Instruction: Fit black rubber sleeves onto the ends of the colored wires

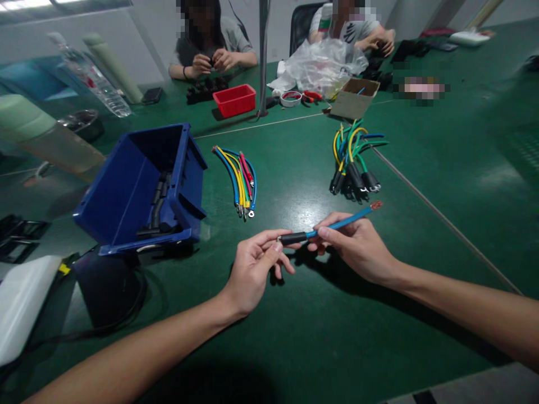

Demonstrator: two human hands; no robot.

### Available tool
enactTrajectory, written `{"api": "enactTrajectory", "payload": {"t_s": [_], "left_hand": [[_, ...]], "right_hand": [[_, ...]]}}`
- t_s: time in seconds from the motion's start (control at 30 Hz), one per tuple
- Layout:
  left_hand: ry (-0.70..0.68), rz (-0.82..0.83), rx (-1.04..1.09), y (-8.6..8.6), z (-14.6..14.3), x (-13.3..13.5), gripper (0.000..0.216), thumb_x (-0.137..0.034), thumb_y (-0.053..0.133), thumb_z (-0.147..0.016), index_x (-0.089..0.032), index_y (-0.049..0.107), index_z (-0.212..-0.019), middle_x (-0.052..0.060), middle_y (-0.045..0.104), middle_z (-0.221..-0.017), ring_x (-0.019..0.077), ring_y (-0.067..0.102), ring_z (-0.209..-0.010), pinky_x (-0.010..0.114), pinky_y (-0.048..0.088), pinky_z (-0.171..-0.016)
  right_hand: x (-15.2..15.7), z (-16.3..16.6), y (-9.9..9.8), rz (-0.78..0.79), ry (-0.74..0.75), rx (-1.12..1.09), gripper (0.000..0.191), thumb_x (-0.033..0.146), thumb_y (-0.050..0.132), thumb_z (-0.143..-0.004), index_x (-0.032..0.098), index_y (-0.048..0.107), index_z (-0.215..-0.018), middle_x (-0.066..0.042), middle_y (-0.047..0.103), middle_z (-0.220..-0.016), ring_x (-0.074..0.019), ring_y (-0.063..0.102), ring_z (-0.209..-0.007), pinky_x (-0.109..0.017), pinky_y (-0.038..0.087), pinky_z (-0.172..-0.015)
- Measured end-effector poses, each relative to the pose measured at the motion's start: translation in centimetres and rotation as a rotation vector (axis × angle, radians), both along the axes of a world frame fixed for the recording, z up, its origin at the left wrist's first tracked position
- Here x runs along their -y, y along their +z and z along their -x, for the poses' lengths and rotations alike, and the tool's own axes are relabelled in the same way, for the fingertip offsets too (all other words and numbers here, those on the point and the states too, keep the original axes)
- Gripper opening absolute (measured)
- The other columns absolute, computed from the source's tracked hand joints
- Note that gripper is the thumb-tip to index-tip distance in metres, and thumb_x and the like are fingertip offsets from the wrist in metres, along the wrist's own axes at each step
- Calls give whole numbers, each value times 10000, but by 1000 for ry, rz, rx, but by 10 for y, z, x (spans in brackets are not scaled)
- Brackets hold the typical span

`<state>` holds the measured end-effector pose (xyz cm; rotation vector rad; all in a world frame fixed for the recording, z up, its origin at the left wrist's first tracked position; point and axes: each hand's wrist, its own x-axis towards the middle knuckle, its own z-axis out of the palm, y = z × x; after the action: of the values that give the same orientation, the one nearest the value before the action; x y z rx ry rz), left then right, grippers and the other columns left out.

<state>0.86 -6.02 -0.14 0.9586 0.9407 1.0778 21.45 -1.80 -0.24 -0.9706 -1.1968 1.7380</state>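
Observation:
Between my hands is a short blue cable (352, 217) with bare copper strands at its right end. A black sleeve (293, 238) covers its left end, where a bit of metal shows at the tip. My left hand (261, 261) pinches that tip between thumb and finger. Around the blue part, my right hand (351, 244) is closed with thumb and fingers. Beyond my left hand lies a bundle of blue, yellow, green and red cables (238, 179) with metal lugs. Past my right hand sits a pile of black-sleeved cables (353, 163).
A blue bin (126, 168) holding black sleeves stands at left, beside a large bottle (42, 132). Farther back are a red tray (234, 101), a pole (263, 56), a cardboard box (354, 100) and a plastic bag (320, 64). Two people sit across the table.

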Motion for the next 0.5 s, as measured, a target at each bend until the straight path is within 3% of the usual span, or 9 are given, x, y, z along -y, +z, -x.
{"api": "enactTrajectory", "payload": {"t_s": [0.5], "left_hand": [[-7,-27,16,-1,1,0,267,-296,585,-917,-130,674,-1106,128,737,-987,116,664,-610,184,459,-486]], "right_hand": [[0,2,0,-15,3,-3,71,262,723,-836,194,705,-847,-23,744,-730,-124,703,-682,-196,537,-598]]}}
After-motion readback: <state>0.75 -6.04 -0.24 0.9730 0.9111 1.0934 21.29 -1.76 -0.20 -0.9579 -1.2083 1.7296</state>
